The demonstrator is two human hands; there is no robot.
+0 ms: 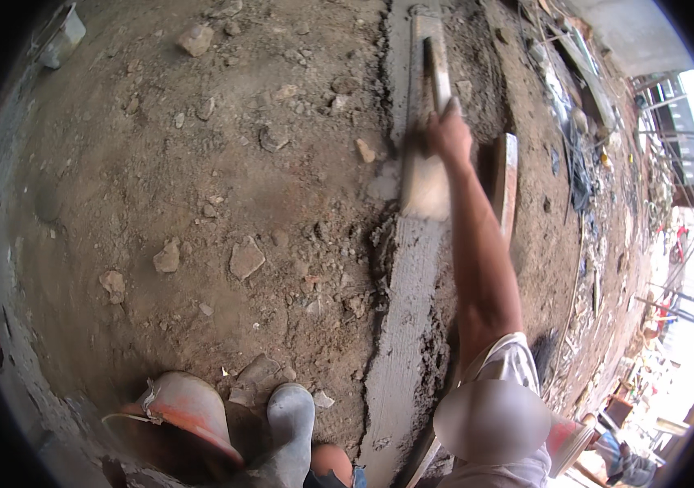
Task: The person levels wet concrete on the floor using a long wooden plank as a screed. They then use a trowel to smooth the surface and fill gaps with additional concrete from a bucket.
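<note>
My right hand (449,134) is closed around the pale handle (436,65) of a long wooden float, reached out along a strip of wet grey mortar (400,325). The float's board (425,195) lies on the strip, slightly blurred. Just right of it is a stained wooden batten (506,163). At the bottom are a grey rubber boot (290,419) and a bent knee (331,464). Left of the boot sits a worn, orange-stained bucket (184,407) with a wire handle. My left hand is not in view.
Rough soil (144,179) with scattered stones spreads to the left, with a white bucket (66,41) at the far top left. Along the right lie planks (591,81), dark plastic and rubble, with poles beyond. A red-and-white bucket (565,443) is at the lower right.
</note>
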